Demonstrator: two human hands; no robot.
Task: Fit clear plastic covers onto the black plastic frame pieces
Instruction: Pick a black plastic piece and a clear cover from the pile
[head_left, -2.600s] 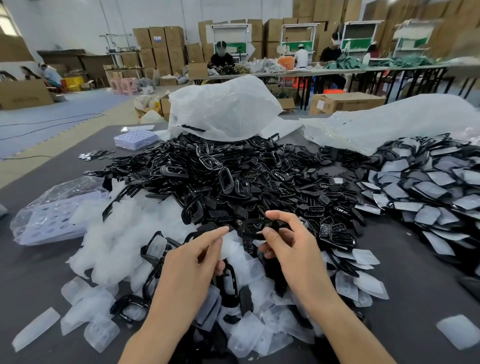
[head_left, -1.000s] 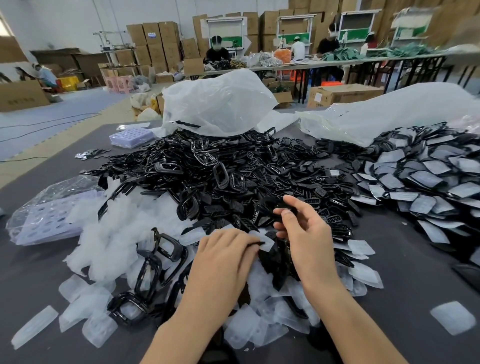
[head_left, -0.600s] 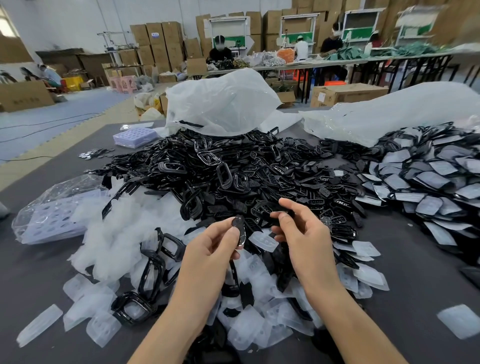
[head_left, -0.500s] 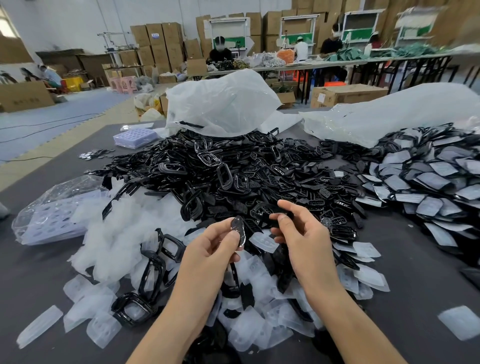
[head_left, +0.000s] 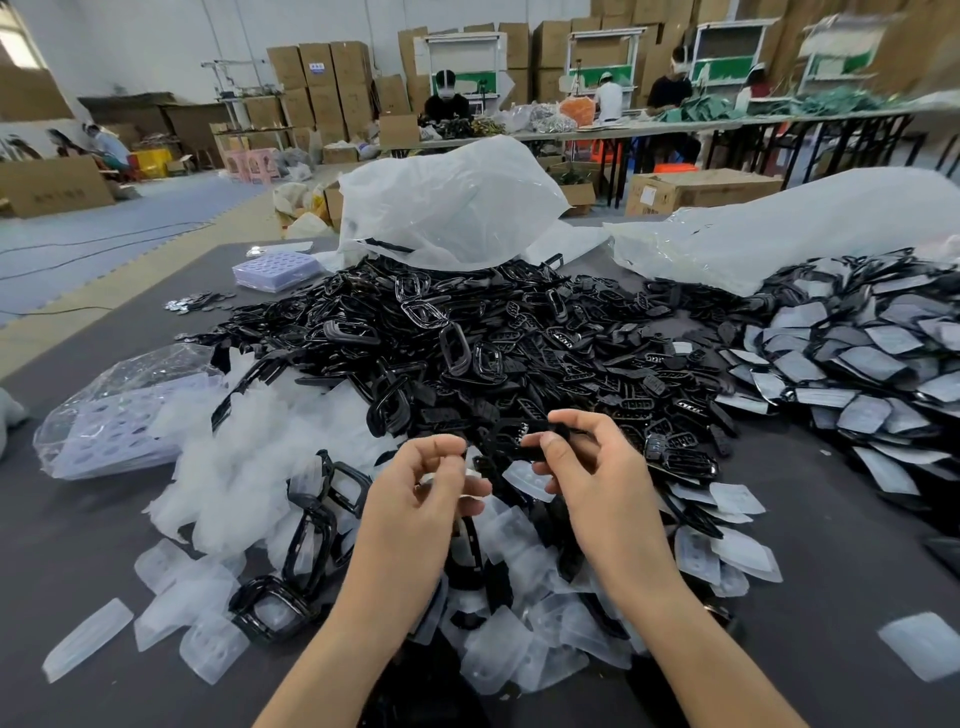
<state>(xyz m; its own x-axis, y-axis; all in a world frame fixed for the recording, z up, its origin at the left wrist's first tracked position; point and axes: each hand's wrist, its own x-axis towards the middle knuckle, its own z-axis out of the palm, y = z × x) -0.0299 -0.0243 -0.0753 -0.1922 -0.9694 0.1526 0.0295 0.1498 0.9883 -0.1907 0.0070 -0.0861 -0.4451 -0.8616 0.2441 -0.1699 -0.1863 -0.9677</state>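
Fingers (head_left: 587, 422) around slotted black piece (head_left: 511, 432)

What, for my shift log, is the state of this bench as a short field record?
left hand: fingers curled, contents unclear
right hand: pinches a black frame piece
black frames pile: centre of the table
clear covers pile: left of the hands, against the frames
covered pieces: heaped at right

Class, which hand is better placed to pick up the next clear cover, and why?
Probably the left hand: it hangs over the loose clear covers, while the right hand pinches a black frame piece.
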